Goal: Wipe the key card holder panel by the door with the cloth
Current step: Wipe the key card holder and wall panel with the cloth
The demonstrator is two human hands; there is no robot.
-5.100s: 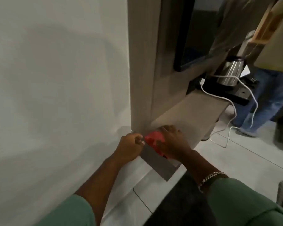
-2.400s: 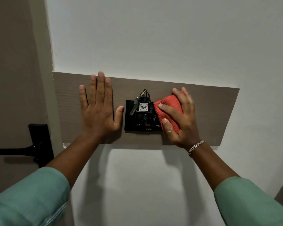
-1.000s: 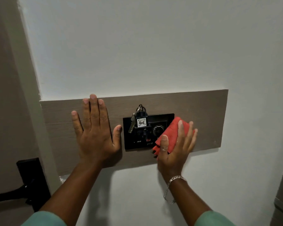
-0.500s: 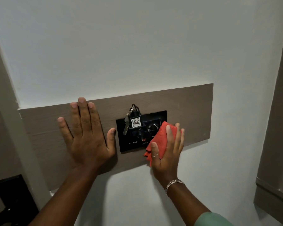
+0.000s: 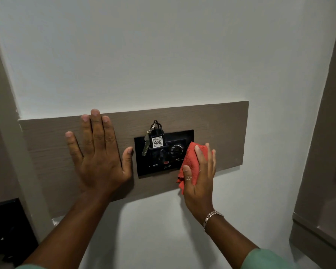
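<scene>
A black key card holder panel (image 5: 159, 164) is set in a brown wooden board (image 5: 221, 136) on the white wall. A key with a tag marked 406 (image 5: 156, 141) hangs in its slot. A round dial (image 5: 176, 151) shows on its right half. My right hand (image 5: 200, 175) presses a red cloth (image 5: 190, 162) flat against the panel's lower right corner and the board beside it. Flat on the board, left of the panel, rests my left hand (image 5: 99, 152), fingers spread, thumb near the panel's left edge.
A door frame (image 5: 6, 133) runs down the left, with a black door handle plate (image 5: 10, 230) at lower left. A brown cabinet or frame edge (image 5: 322, 171) stands at the right. White wall surrounds the board.
My right hand with the cloth has shifted a little to the right along the panel's lower right corner over the last second. My left hand has stayed flat on the board.
</scene>
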